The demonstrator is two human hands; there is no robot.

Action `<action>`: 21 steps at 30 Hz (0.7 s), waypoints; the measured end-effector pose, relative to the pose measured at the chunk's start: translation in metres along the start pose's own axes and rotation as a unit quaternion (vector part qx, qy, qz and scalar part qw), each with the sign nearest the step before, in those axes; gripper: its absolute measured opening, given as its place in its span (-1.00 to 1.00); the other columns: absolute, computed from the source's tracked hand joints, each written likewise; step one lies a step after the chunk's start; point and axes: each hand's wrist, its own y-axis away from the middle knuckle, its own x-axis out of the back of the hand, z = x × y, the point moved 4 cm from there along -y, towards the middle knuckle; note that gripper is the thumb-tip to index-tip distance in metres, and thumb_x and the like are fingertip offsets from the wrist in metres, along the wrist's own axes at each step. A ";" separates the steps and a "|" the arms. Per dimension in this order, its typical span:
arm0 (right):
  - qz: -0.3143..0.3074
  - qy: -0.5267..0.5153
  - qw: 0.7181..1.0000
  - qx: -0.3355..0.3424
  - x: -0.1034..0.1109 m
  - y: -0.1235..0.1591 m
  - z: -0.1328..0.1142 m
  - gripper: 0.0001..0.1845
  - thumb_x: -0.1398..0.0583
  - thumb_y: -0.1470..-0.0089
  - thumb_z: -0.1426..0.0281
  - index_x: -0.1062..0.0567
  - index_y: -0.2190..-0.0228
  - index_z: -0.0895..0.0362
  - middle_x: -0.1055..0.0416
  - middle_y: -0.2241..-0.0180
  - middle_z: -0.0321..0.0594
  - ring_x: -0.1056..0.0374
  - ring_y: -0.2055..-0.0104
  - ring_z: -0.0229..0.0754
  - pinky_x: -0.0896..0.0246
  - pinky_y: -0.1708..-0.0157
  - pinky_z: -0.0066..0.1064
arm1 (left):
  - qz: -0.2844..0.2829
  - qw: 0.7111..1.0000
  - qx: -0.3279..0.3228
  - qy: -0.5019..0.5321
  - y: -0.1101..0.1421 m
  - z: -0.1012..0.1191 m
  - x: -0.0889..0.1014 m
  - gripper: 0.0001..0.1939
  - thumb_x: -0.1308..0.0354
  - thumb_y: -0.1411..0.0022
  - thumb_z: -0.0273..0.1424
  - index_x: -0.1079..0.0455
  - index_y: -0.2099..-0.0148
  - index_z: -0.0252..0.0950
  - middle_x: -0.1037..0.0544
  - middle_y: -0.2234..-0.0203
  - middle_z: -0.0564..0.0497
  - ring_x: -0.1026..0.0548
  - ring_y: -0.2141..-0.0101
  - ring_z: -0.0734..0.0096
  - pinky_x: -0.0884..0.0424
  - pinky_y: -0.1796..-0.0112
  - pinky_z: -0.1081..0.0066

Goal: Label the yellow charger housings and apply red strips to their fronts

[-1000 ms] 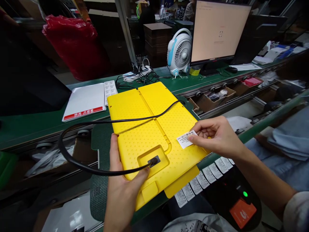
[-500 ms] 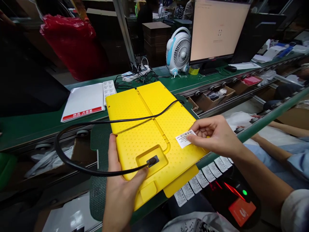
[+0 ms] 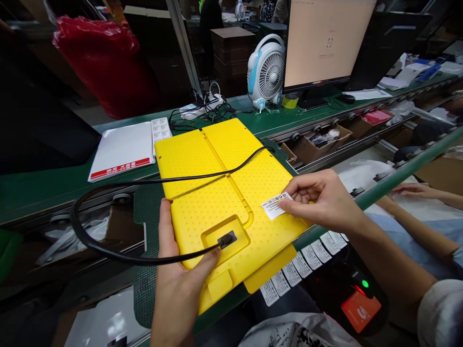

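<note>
A flat yellow plastic panel (image 3: 195, 202) with a dimpled face lies on a dark green textured board (image 3: 146, 289). My left hand (image 3: 184, 279) grips its near left edge, thumb beside the recess where a plug sits. From that plug a black cable (image 3: 108, 258) loops out left and back across the panel. Between the thumb and fingers of my right hand (image 3: 318, 200) is a small white printed label (image 3: 275, 206), held over the panel's right part; whether it touches the surface I cannot tell. More white labels (image 3: 302, 264) hang in a row along the near edge.
Behind stand a fan (image 3: 267, 72) and a monitor (image 3: 327, 43). White sheets (image 3: 123, 149) and a power strip (image 3: 193, 112) lie on the bench. Parts boxes (image 3: 325, 144) sit below right. Another person's arms (image 3: 415, 197) are at right; a red-lit device (image 3: 361, 286) is below.
The view has shifted slightly, so the panel and both hands appear a little further left. The label stays in my right fingers, turned slightly. The other person's hand at right has moved.
</note>
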 end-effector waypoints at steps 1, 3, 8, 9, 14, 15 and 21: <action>0.000 0.000 1.000 0.001 0.000 0.000 0.000 -0.85 -0.39 0.15 0.42 -0.52 0.57 0.19 -0.32 0.60 -0.28 -0.19 0.56 -0.37 -0.05 0.62 -0.58 | 0.000 1.000 0.001 0.000 0.000 -0.001 0.000 0.08 -0.37 -0.02 -0.48 0.07 -0.45 0.15 -0.16 -0.38 0.13 -0.23 -0.31 0.02 -0.43 -0.16 0.20; 0.002 0.002 1.000 0.003 0.000 0.000 -0.001 -0.85 -0.39 0.15 0.42 -0.52 0.57 0.20 -0.32 0.61 -0.29 -0.18 0.57 -0.38 -0.04 0.63 -0.58 | -0.002 1.000 0.003 0.001 -0.001 -0.001 0.000 0.07 -0.37 -0.02 -0.48 0.07 -0.45 0.18 -0.16 -0.37 0.16 -0.24 -0.30 0.06 -0.39 -0.19 0.18; -0.001 0.004 1.000 0.002 0.001 0.000 -0.001 -0.85 -0.39 0.15 0.42 -0.53 0.57 0.21 -0.33 0.60 -0.28 -0.19 0.56 -0.37 -0.06 0.61 -0.59 | -0.004 1.000 -0.002 0.002 -0.001 -0.001 0.000 0.08 -0.35 -0.02 -0.47 0.10 -0.46 0.13 -0.13 -0.39 0.13 -0.22 -0.31 0.02 -0.40 -0.18 0.16; -0.001 0.006 1.000 0.002 0.001 0.000 -0.001 -0.85 -0.39 0.15 0.42 -0.53 0.56 0.21 -0.33 0.60 -0.28 -0.20 0.56 -0.37 -0.06 0.61 -0.59 | -0.004 1.000 -0.004 -0.001 -0.001 -0.001 0.000 0.08 -0.36 -0.02 -0.47 0.10 -0.46 0.12 -0.12 -0.39 0.12 -0.21 -0.32 0.02 -0.40 -0.19 0.16; -0.001 0.018 1.000 0.006 0.001 0.000 -0.001 -0.86 -0.39 0.14 0.43 -0.54 0.55 0.21 -0.34 0.60 -0.27 -0.20 0.55 -0.37 -0.07 0.61 -0.59 | -0.009 1.000 -0.012 0.001 -0.002 -0.002 0.001 0.08 -0.39 -0.01 -0.46 0.07 -0.45 0.14 -0.14 -0.38 0.16 -0.23 -0.31 0.10 -0.30 -0.24 0.16; -0.002 0.020 1.000 0.006 0.001 0.000 -0.001 -0.86 -0.39 0.14 0.43 -0.54 0.55 0.21 -0.34 0.60 -0.27 -0.20 0.55 -0.37 -0.08 0.61 -0.59 | -0.009 1.000 -0.014 0.002 -0.002 -0.002 0.001 0.08 -0.39 -0.01 -0.46 0.07 -0.45 0.14 -0.14 -0.38 0.16 -0.22 -0.32 0.10 -0.31 -0.24 0.18; 0.004 0.027 1.000 0.013 0.001 -0.001 -0.002 -0.87 -0.38 0.13 0.43 -0.55 0.56 0.22 -0.33 0.61 -0.28 -0.19 0.56 -0.38 -0.07 0.62 -0.60 | -0.012 1.000 -0.019 0.004 -0.003 -0.005 0.002 0.07 -0.38 -0.03 -0.45 0.08 -0.46 0.14 -0.15 -0.38 0.13 -0.22 -0.31 0.04 -0.34 -0.22 0.11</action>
